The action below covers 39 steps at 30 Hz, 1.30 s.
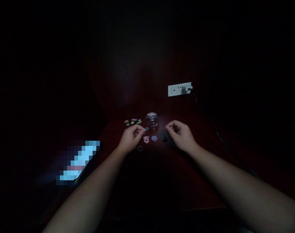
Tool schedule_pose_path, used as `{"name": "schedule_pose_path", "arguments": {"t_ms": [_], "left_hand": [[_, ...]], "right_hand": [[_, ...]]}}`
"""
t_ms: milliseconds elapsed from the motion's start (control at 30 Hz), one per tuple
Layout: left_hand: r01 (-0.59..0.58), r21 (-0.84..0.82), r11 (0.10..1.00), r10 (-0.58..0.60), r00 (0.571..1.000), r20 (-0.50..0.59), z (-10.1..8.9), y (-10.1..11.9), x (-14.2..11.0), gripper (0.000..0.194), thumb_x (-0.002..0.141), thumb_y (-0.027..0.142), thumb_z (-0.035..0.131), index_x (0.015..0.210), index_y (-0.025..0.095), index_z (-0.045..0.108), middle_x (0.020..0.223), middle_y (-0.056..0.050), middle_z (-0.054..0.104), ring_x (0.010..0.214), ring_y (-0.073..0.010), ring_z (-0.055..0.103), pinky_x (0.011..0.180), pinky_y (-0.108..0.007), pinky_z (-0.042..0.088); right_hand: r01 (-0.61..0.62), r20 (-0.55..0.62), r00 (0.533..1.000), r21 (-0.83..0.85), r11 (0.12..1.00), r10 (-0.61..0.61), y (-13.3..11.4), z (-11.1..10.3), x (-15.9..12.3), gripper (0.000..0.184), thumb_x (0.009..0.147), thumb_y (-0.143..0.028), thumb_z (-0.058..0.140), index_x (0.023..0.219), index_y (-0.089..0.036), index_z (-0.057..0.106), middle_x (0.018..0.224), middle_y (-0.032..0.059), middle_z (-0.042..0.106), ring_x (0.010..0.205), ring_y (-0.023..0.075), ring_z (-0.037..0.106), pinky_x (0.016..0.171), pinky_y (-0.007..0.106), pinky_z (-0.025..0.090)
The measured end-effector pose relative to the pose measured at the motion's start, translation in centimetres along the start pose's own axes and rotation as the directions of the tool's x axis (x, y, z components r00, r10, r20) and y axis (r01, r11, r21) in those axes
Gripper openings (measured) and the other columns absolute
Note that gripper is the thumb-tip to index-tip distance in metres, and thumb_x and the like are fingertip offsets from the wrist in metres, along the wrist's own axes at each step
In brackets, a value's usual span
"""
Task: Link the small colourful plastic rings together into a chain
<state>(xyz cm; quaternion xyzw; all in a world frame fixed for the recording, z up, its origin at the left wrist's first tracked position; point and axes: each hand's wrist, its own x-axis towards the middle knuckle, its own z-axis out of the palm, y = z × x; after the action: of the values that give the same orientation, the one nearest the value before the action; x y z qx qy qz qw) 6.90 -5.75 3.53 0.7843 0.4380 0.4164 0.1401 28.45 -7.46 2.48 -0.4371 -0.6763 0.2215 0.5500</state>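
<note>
Between the thumb and finger of my left hand [132,137] is a small light-blue hair tie [146,129]. My right hand [180,133] has its thumb and fingertips pinched together above a dark green pile of hair ties [164,138]; anything in that pinch is too small or hidden to make out. Between the hands lie a pink pile of hair ties [146,139] and a purple pile [154,138]. A single dull hair tie [140,148] rests nearer to me. Beyond my left hand, several mixed-colour hair ties [132,122] are scattered.
A clear lidded jar [152,119] stands behind the piles on the dark red table [162,181]. At the left lies a lit, blurred-out screen [80,161]. A white wall socket [179,89] holds a plug, whose cable runs down the right side. The surroundings are very dark.
</note>
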Motion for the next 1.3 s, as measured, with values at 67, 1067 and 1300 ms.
{"name": "schedule_pose_path", "arguments": {"t_ms": [67,1067,1300], "left_hand": [[0.031,0.0,1.0,-0.031,0.999,-0.008,0.0,-0.4,0.0,0.022,0.079,0.034,0.052,0.079,0.014,0.06,0.07,-0.003,0.062,0.058,-0.0096,0.053,0.053,-0.019,0.041],[-0.136,-0.047,0.99,0.143,0.966,0.217,1.4,1.9,-1.0,0.014,0.076,0.026,0.055,0.082,0.014,0.059,0.071,-0.002,0.059,0.062,-0.0088,0.052,0.058,-0.02,0.043],[-0.161,-0.032,0.986,0.164,0.962,0.218,1.3,2.0,-1.0,0.011,0.076,0.019,0.052,0.083,0.014,0.058,0.076,-0.003,0.059,0.065,-0.0093,0.052,0.061,-0.021,0.044]], "right_hand": [[-0.02,-0.069,0.997,0.024,1.0,0.022,0.2,-0.2,0.3,0.015,0.077,-0.03,0.05,0.074,-0.015,0.053,0.059,-0.0004,0.05,0.053,0.01,0.044,0.049,0.022,0.036],[0.032,0.367,0.93,0.021,0.999,-0.038,-0.4,1.3,-1.0,0.013,0.077,-0.025,0.052,0.079,-0.014,0.059,0.06,-0.0019,0.049,0.052,0.0076,0.04,0.048,0.02,0.032],[0.03,0.34,0.94,-0.009,1.0,-0.025,-0.2,1.4,-1.0,0.014,0.077,-0.027,0.053,0.078,-0.014,0.058,0.06,-0.0017,0.051,0.053,0.0082,0.041,0.049,0.021,0.033]]}}
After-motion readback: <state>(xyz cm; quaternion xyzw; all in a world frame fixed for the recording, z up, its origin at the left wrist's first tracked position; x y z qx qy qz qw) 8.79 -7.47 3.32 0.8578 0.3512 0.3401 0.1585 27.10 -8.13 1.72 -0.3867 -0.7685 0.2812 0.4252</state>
